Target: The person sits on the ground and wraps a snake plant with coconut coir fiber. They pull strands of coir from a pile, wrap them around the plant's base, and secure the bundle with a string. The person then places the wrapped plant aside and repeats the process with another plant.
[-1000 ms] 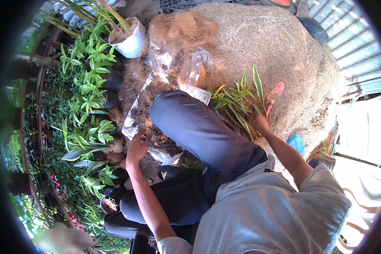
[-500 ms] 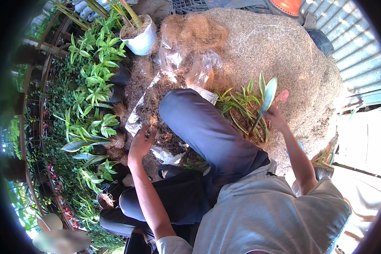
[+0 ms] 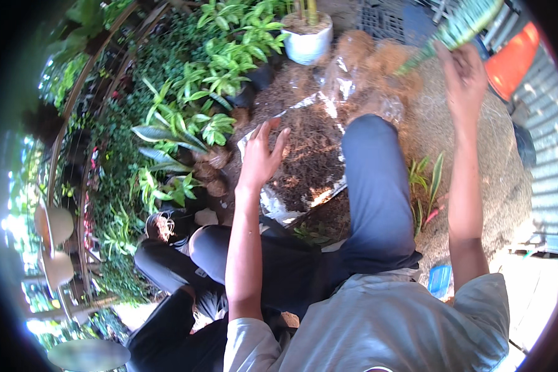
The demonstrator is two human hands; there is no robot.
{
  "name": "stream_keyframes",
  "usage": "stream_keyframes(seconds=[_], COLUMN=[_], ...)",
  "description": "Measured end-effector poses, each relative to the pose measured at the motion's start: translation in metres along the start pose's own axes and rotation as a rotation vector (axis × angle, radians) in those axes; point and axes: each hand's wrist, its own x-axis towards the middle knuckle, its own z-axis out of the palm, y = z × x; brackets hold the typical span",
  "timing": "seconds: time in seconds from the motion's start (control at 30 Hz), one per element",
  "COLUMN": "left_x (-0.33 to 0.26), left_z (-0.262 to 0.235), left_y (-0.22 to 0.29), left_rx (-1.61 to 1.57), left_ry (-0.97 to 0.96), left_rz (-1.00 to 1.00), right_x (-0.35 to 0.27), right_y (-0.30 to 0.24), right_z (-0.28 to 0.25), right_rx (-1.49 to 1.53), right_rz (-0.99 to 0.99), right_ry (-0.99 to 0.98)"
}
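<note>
My right hand is raised at the upper right, its fingers pinched on a long mottled green snake plant leaf. The leaf slants down to the left and is partly blurred. My left hand holds nothing; its fingers are apart above the left edge of a white plastic sheet. Dark, fibrous soil is heaped on that sheet in front of my knees. Right of my bent knee, more leafy plants stand low beside a pink-handled thing whose kind I cannot make out.
Potted leafy plants line the left side, with round fibre-wrapped root balls near them. A white pot stands at the back beside brown coir fibre. An orange container is at far right. Another person's dark-trousered legs are at my left.
My right hand has risen from beside the low plants to the upper right, carrying the snake plant leaf. The view has shifted; the soil heap shows more fully. My left hand remains open near the sheet.
</note>
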Motion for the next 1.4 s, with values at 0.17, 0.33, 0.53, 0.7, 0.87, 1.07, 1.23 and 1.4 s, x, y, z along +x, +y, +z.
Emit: stream_keyframes(seconds=[0.17, 0.33, 0.53, 0.7, 0.87, 1.07, 1.23, 1.4], left_x=[0.002, -0.001, 0.01, 0.011, 0.007, 0.009, 0.017, 0.028], left_z=[-0.009, -0.009, -0.023, -0.054, -0.062, -0.049, -0.045, -0.037], left_y=[0.0, 0.001, 0.002, -0.004, -0.032, -0.037, -0.056, -0.063], left_rx=[-0.363, -0.427, -0.65, -0.854, -1.054, -1.232, -1.327, -1.017], left_ry=[0.217, 0.217, 0.43, 0.387, 0.288, -0.005, -0.037, 0.293], left_rz=[-0.088, -0.122, -0.299, -0.337, -0.329, -0.346, -0.427, -0.516], right_x=[-0.003, -0.03, -0.02, -0.014, -0.033, -0.05, -0.054, -0.065], right_y=[-0.052, -0.105, -0.135, -0.124, -0.115, -0.081, -0.085, -0.068], right_z=[0.133, 0.224, 0.279, 0.311, 0.325, 0.32, 0.316, 0.328], right_rx=[0.156, 0.181, 0.233, 0.442, 0.317, 0.69, 0.679, 0.588], right_rz=[0.054, 0.066, -0.009, 0.052, 0.252, 0.731, 0.768, 0.599], right_ry=[-0.319, -0.571, -0.528, -0.701, -0.573, -1.139, -1.029, -0.964])
